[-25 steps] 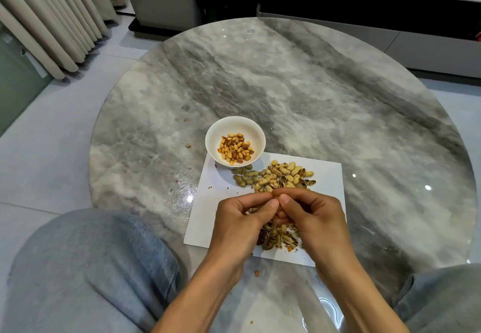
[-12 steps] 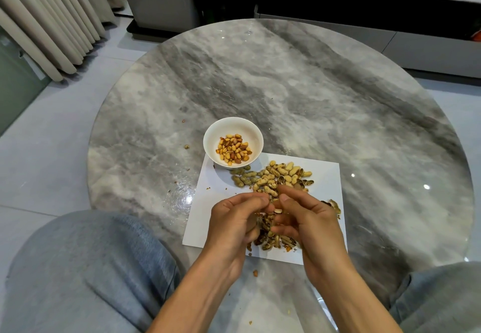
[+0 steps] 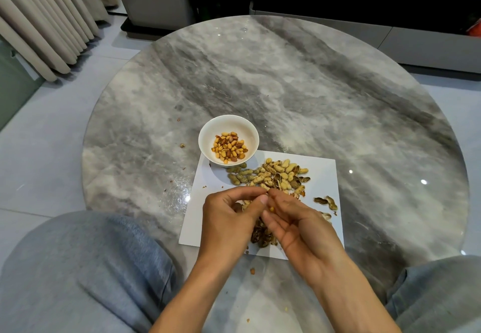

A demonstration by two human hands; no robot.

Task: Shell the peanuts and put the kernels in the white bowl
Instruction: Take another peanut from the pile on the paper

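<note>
A yellow kernel (image 3: 272, 209) sits at the fingertips of my right hand (image 3: 296, 224), at the spot where it meets my left hand (image 3: 230, 222) above the near half of a white paper sheet (image 3: 322, 176). My left hand's thumb and forefinger are curled inward and pinch toward that kernel; what else they hold I cannot tell. My right hand's fingers are bent around the kernel, palm turned up and leftward. Under both hands lies a dark heap of empty shells (image 3: 261, 236), partly hidden by my fingers. Farther out on the sheet is the pile of unshelled peanuts (image 3: 270, 174), pale tan, with a few split husks mixed in on its right side. Two loose shell halves (image 3: 325, 201) lie apart near the sheet's right edge. The white bowl (image 3: 228, 124) stands at the sheet's far left corner, its base overlapping the paper, and holds a small mound of shelled kernels (image 3: 230, 147), golden and reddish brown. Sheet and bowl rest on a round grey marble tabletop (image 3: 286, 85), where scattered crumbs of skin lie left of the bowl and near my wrists. My knees in grey trousers (image 3: 83, 267) frame the near edge. Beige curtains (image 3: 44, 17) hang at far left above a pale tiled floor (image 3: 39, 129).
</note>
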